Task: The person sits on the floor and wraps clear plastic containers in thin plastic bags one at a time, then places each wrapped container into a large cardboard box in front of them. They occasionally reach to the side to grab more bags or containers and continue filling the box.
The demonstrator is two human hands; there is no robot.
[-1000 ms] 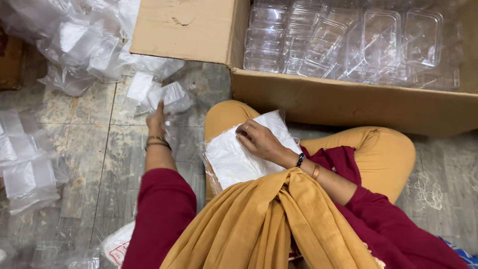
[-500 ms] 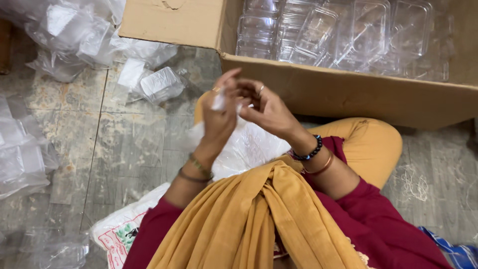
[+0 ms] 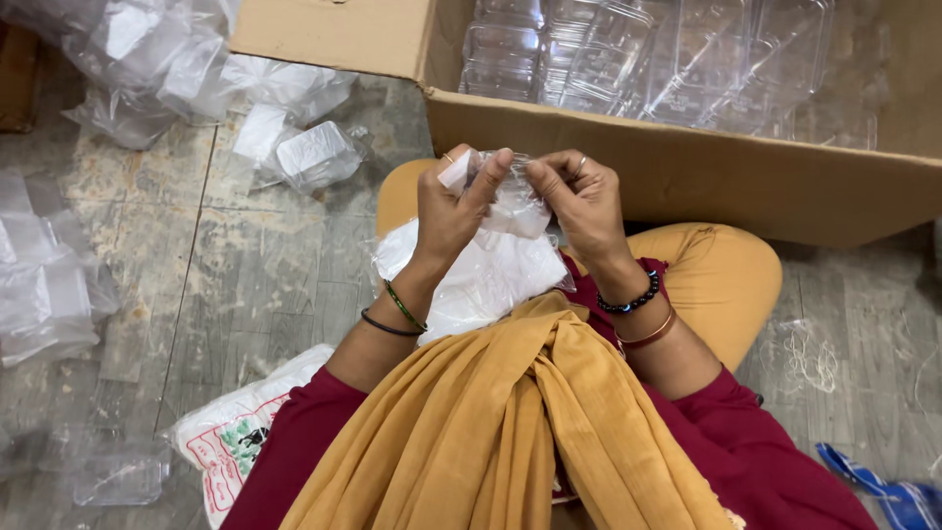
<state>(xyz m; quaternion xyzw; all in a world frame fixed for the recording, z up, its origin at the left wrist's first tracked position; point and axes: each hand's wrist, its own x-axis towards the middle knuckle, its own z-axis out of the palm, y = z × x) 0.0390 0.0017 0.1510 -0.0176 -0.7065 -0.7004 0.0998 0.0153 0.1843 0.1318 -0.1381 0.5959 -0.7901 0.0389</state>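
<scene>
Both hands are raised over the lap and meet on one small clear plastic pouch: the left hand pinches its upper left edge between thumb and forefinger, and the right hand pinches the upper right edge, fingers curled in tight. The pouch hangs between them, just above a stack of white sheets lying on the knees. The film looks thin and slippery, so a pull that is too sharp or uneven could likely tear the edge, or let it slide out of one pinch and drop onto the stack. A yellow scarf drapes down the front, close under the wrists, and could catch a loose corner. Straight ahead, an open cardboard box holds rows of clear plastic trays; its near wall stands close behind the hands. To the left, on the stone floor, lie heaps of filled clear bags, well apart from the hands, and a printed white sack sits by the left elbow.
</scene>
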